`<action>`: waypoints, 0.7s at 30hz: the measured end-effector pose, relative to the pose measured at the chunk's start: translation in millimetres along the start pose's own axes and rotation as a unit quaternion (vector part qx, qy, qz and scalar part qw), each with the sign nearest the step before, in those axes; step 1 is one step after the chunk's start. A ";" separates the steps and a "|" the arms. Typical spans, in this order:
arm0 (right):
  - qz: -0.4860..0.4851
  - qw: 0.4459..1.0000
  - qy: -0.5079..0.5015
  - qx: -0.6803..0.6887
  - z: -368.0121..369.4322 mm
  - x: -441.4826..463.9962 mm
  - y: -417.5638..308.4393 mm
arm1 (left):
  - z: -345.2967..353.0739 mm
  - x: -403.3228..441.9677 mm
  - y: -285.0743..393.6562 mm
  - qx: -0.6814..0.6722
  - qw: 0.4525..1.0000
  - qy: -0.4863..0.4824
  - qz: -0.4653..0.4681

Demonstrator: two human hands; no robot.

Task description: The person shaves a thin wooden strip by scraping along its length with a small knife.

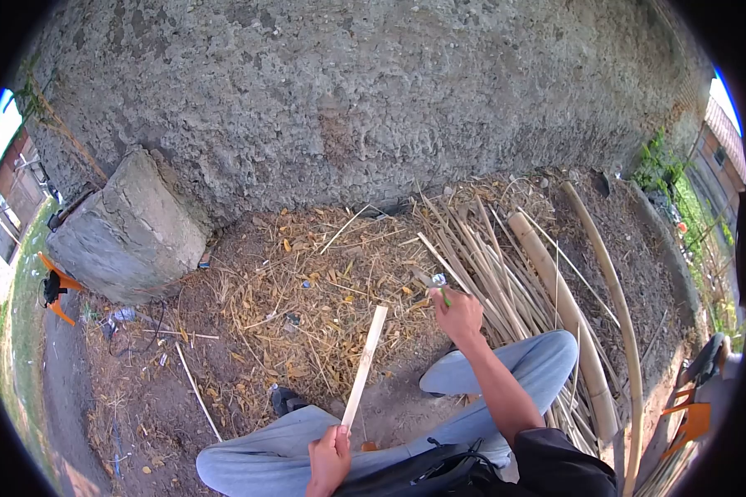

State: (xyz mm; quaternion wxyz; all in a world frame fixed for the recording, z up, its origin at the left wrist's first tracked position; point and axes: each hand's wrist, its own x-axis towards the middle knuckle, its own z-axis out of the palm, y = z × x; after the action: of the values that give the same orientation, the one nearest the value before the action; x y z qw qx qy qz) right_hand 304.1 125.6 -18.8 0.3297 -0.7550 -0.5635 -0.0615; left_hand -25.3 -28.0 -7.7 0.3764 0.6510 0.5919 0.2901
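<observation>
The left hand (330, 455) is closed around the bottom end of a flat, straight, pale strip (365, 364) between the knees. The right hand (460, 317) grips a knife (423, 277) with a bit of green on it, apart from the strip. Crinkly leaves and dry straw (307, 311) cover the dirt. Thin sticks (477, 259) and a fat, round pole (549, 269) lie right, before a rough, bumpy gray wall (373, 91).

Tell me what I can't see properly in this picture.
All in the head view:
Pale strip: lower end hidden by the left hand.
Tool: partly hidden by the right hand.
Curved pole: near end cut off by the bottom edge.
Blue scrap: too small to tell what it is.
</observation>
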 end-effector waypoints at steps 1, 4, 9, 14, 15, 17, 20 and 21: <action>0.000 1.000 -0.001 0.000 -3.9 3.1 2.9 | -4.4 -0.1 2.7 0.006 1.000 0.002 -0.014; 0.082 0.992 -0.056 0.081 -18.4 7.4 -3.5 | -3.9 7.7 2.9 0.003 0.999 0.015 -0.033; -0.110 0.966 -0.016 0.234 -17.1 -41.4 -42.7 | 3.5 16.9 3.9 0.007 0.999 0.003 -0.041; -0.139 0.961 -0.092 0.220 -25.8 -61.9 -61.3 | 2.8 17.7 7.6 -0.022 0.998 -0.026 -0.053; -0.147 0.960 -0.092 0.219 -24.1 -63.1 -60.9 | 5.2 18.4 2.3 -0.071 0.994 -0.041 -0.072; -0.153 0.959 -0.084 0.224 -21.7 -64.0 -60.7 | 8.1 24.3 -7.9 -0.121 0.987 -0.055 -0.089; -0.171 0.956 -0.078 0.227 -21.0 -66.9 -61.2 | 4.3 29.8 -10.8 -0.279 0.931 -0.151 -0.182; -0.183 0.954 -0.077 0.224 -21.1 -66.9 -61.7 | 1.2 32.0 -4.8 -0.315 0.910 -0.175 -0.206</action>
State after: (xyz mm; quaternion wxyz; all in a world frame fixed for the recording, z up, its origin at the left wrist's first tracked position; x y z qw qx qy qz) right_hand 231.1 68.5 -7.0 0.4288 -0.5480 -0.7152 0.0651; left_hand -22.8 3.5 -14.5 0.7111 0.4025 0.5150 0.2591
